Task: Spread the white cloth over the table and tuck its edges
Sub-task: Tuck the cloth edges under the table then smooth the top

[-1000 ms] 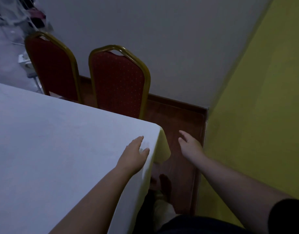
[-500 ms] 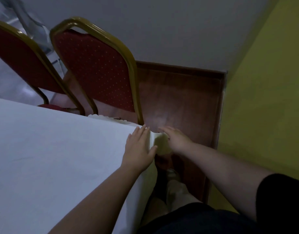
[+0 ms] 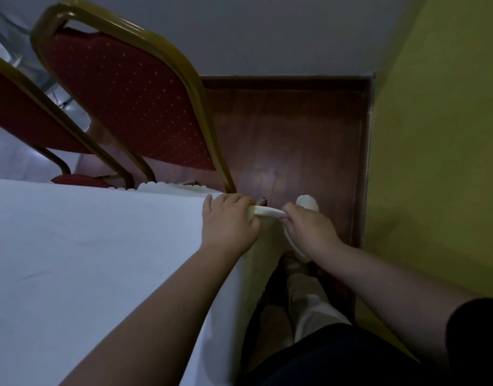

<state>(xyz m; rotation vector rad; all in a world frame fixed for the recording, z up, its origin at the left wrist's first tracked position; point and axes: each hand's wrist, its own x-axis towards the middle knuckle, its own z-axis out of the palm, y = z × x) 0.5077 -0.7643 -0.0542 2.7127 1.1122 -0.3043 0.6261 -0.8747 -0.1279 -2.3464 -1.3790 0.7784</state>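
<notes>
The white cloth (image 3: pixel 86 260) covers the table top and hangs down its near side. At the table's far right corner, my left hand (image 3: pixel 228 222) sits on the cloth with its fingers curled over the corner edge. Just right of it, off the table, my right hand (image 3: pixel 306 227) grips a bunched fold of the cloth's corner. A short twisted strip of cloth (image 3: pixel 267 210) stretches between the two hands. The table itself is hidden under the cloth.
Two red chairs with gold frames, one (image 3: pixel 133 101) close to the corner and another (image 3: pixel 19 112) to its left, stand against the table's far side. A wooden floor (image 3: pixel 295 140) lies beyond, a yellow-green wall (image 3: pixel 440 162) on the right. My legs (image 3: pixel 303 302) are beside the table.
My left hand slid to the table corner and curled over its edge. My right hand came in from the open floor, took hold of the hanging cloth corner and pulled it taut.
</notes>
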